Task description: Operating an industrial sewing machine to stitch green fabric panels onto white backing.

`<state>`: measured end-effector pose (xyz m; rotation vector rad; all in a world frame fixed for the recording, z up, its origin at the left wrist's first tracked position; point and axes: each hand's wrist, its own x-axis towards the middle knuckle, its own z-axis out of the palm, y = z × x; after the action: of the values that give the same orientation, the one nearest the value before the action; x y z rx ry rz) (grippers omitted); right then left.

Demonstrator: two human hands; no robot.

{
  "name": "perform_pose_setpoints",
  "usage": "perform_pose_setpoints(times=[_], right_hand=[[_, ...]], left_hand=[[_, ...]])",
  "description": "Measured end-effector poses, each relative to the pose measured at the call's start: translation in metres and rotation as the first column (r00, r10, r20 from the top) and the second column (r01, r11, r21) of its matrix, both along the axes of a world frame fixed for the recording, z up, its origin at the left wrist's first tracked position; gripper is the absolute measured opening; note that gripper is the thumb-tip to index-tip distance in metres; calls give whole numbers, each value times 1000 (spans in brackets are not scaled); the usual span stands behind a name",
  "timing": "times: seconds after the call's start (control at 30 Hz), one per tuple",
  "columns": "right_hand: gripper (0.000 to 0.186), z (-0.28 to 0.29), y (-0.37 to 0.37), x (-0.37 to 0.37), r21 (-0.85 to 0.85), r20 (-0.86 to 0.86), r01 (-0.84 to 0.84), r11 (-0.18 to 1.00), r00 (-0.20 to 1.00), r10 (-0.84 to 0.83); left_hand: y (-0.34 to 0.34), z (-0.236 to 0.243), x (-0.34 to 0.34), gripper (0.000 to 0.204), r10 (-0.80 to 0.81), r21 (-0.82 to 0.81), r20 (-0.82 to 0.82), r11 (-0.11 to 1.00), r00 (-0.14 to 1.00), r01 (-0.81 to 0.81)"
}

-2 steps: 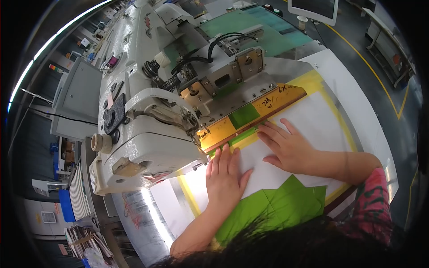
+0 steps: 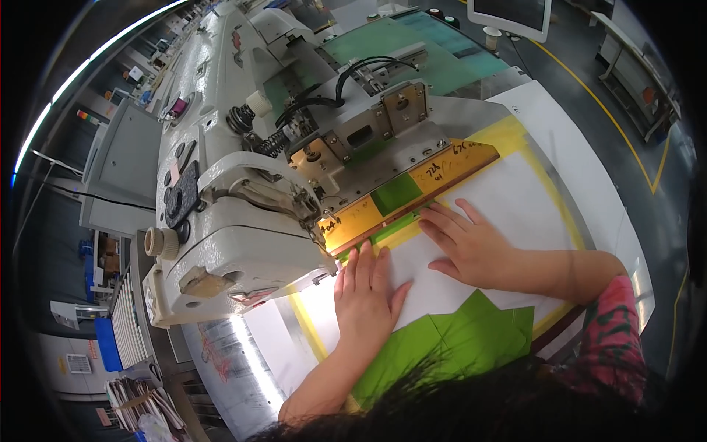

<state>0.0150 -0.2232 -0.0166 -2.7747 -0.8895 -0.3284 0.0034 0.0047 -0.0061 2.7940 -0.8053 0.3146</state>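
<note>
My left hand lies flat, fingers stretched, with its fingertips at the near edge of a narrow green strip. Farther right, my right hand is also flat with fingers spread, its fingertips at the strip's right end. The strip runs along the dark lower edge of an orange clamp plate with handwriting and a green patch on it. Left of my left hand stands the white head of a sewing machine, its lamp lit. Several loose green fabric pieces lie overlapped in front of me, partly hidden by hair.
Under my hands is a white work surface bordered with yellow tape. Behind the clamp are a metal bracket and black cables. A monitor stands at the far right. Stacked papers sit at lower left.
The whole view has shifted a little, so the machine sits slightly farther left. Both hands stay flat by the green strip, with no clear movement along it.
</note>
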Motion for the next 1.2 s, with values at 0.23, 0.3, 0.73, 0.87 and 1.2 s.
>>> perform_pose_setpoints(times=[0.23, 0.3, 0.73, 0.87, 1.2], right_hand=[[60, 2, 4, -2, 1, 32, -5, 1000, 999, 5], [60, 2, 4, -3, -15, 48, -4, 1000, 999, 5], [57, -1, 2, -1, 33, 28, -16, 999, 999, 15], [49, 25, -21, -27, 208, -222, -197, 958, 944, 243], [22, 46, -30, -49, 110, -658, -194, 975, 721, 218]], left_hand=[[0, 3, -3, 59, 29, 14, 20, 999, 999, -29], [-1, 4, -4, 59, 31, 22, 20, 999, 999, -31], [0, 6, -2, 60, 11, 25, 21, 1000, 1000, -12], [10, 30, -23, 59, -55, 64, -78, 996, 995, 60], [8, 34, -51, 24, -161, -143, -517, 985, 841, 101]])
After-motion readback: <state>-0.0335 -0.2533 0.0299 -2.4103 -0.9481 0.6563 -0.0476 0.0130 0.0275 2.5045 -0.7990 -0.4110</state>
